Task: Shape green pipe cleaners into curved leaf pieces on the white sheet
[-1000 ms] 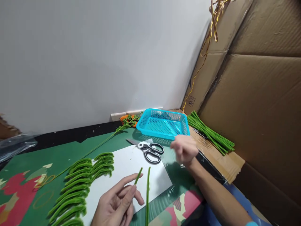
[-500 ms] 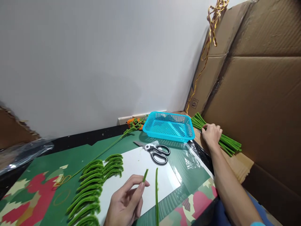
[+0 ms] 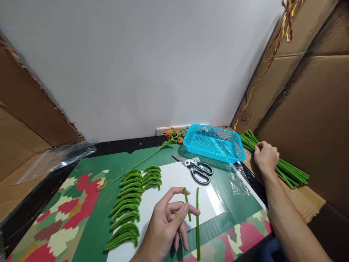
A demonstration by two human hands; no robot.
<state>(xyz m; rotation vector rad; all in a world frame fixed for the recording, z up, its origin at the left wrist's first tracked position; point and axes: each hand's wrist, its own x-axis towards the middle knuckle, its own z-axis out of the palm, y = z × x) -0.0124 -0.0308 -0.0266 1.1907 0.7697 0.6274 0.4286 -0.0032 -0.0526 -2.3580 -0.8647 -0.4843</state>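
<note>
My left hand (image 3: pixel 174 218) holds a short piece of green pipe cleaner (image 3: pixel 186 196) between thumb and fingers, above the white sheet. Just right of it a longer green pipe cleaner (image 3: pixel 198 229) lies lengthwise. At the right, my right hand (image 3: pixel 267 157) is closed on a bundle of green pipe cleaners (image 3: pixel 293 173); its fingertips are partly hidden. Curved green pipe cleaner pieces (image 3: pixel 127 207) lie in two columns left of my left hand. Scissors (image 3: pixel 197 170) with dark handles rest beyond it, blades slightly apart.
A blue perforated basket (image 3: pixel 214 156) stands at the back. Beside it lies a long green stem with orange flowers (image 3: pixel 174 135). Cardboard (image 3: pixel 313 109) rises at the right, and clear plastic (image 3: pixel 62 156) lies at the left. A white sheet (image 3: pixel 152 223) covers part of the green mat.
The view has shifted left, so things appear further right. In my left hand the short piece now shows more of its length, with the fingers more spread. My right hand stays at the bundle.
</note>
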